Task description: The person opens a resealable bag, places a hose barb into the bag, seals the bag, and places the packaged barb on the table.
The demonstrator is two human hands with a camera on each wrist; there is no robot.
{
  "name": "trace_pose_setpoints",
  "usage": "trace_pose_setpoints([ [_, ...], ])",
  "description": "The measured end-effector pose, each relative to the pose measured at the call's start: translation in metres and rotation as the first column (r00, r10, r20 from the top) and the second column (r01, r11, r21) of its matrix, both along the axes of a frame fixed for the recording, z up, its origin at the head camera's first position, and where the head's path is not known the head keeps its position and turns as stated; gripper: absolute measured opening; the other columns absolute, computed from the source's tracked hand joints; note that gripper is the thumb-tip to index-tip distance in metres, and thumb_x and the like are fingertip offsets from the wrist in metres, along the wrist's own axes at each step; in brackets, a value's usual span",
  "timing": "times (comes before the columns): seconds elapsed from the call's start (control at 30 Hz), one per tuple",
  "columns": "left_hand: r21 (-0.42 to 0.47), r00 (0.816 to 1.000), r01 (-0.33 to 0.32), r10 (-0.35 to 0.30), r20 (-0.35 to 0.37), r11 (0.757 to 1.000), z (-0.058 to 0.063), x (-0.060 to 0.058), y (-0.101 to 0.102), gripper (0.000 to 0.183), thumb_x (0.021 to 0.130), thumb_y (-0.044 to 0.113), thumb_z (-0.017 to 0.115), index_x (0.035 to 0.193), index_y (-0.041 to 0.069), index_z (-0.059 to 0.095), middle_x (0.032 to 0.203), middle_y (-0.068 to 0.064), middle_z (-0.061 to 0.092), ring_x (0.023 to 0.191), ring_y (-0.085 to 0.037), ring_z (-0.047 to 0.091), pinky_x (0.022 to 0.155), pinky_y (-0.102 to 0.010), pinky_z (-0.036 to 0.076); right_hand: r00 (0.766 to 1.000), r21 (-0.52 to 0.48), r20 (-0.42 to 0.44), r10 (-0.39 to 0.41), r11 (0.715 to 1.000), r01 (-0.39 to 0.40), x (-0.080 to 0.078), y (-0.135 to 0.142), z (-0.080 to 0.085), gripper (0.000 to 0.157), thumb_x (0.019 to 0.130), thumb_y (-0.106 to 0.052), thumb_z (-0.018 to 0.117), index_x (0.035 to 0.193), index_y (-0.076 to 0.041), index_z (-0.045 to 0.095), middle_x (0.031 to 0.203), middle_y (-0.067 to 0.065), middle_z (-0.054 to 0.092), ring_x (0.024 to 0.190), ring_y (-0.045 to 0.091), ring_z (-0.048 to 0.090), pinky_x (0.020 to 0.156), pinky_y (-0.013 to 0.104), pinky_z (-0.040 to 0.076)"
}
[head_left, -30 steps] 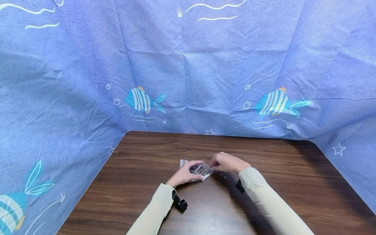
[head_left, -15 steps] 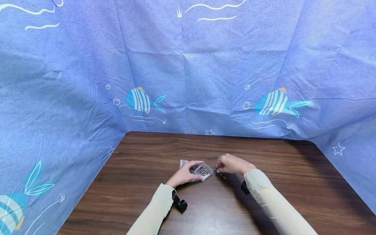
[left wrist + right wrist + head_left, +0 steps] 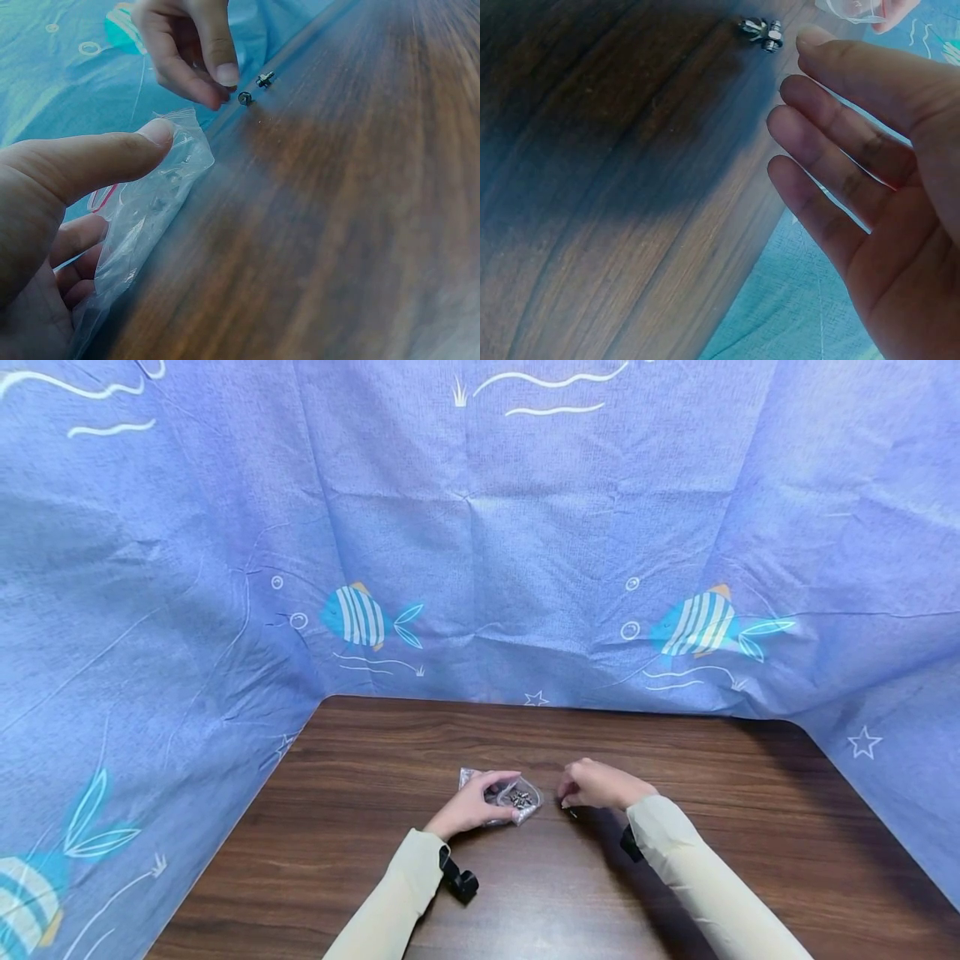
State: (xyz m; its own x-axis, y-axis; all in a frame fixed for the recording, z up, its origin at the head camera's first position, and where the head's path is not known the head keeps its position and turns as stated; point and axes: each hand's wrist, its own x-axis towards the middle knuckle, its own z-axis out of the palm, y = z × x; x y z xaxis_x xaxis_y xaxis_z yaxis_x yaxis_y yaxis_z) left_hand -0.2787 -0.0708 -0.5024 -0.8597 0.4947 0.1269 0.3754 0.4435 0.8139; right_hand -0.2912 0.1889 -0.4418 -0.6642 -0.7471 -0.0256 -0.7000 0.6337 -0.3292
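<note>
My left hand [image 3: 472, 803] holds a clear zip bag [image 3: 528, 811], thumb at one edge of its mouth and fingers at the other, so the mouth gapes. Inside the bag lies a heap of small metal pieces [image 3: 519, 797]. In the left wrist view the bag [image 3: 154, 217] shows a red stripe by the fingers. To the right of the bag, my right hand [image 3: 597, 785] hovers low over the table, thumb and fingertips beside a few loose small metal screws [image 3: 769, 34]. Between thumb and fingers a gap shows in the right wrist view, with nothing held.
The brown wood-grain table [image 3: 390, 743] extends around both hands. A blue fish-print cloth [image 3: 525, 552] hangs behind the table's far edge and along its sides. A black wrist strap with a camera [image 3: 459, 878] sits on the left wrist.
My right hand has drawn back from beside the bag's mouth, moving right and slightly nearer to the loose screws. The left hand and bag have stayed in place.
</note>
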Motion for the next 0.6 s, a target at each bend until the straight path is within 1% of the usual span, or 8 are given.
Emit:
trace_pose_setpoints([
  [0.23,-0.001,1.000,-0.005,0.005,0.008,1.000,-0.0002,0.0003,0.0001,0.061,0.079,0.028,0.079,0.135,0.018,0.057,0.125,-0.005,0.060,0.109,-0.019,0.048,0.092,-0.034,0.042,0.999,0.001,-0.018,0.048,0.999,-0.048,-0.0014,0.0005,-0.0037,0.003,0.081,-0.010,0.074,0.080,-0.007,0.075,0.077,-0.004,0.070,0.069,-0.001,0.057,0.066,0.018,0.050],
  [0.33,-0.002,1.000,-0.002,0.002,0.004,1.000,0.0000,0.0002,0.0001,0.061,0.079,0.027,0.079,0.135,0.017,0.057,0.125,-0.005,0.060,0.108,-0.019,0.047,0.091,-0.034,0.042,0.999,0.010,-0.014,0.040,0.999,-0.040,-0.0016,0.0010,-0.0047,0.002,0.081,-0.008,0.074,0.079,-0.009,0.075,0.076,-0.005,0.070,0.068,-0.002,0.056,0.065,0.018,0.049],
  [0.6,0.002,1.000,-0.001,0.001,0.012,1.000,-0.0003,0.0000,-0.0001,0.061,0.079,0.028,0.080,0.135,0.018,0.057,0.124,-0.005,0.060,0.107,-0.019,0.047,0.090,-0.034,0.042,0.999,0.032,-0.034,0.024,0.999,-0.023,0.0003,0.0003,-0.0055,0.007,0.080,-0.007,0.074,0.075,-0.012,0.073,0.075,-0.008,0.067,0.068,-0.002,0.055,0.064,0.019,0.049],
])
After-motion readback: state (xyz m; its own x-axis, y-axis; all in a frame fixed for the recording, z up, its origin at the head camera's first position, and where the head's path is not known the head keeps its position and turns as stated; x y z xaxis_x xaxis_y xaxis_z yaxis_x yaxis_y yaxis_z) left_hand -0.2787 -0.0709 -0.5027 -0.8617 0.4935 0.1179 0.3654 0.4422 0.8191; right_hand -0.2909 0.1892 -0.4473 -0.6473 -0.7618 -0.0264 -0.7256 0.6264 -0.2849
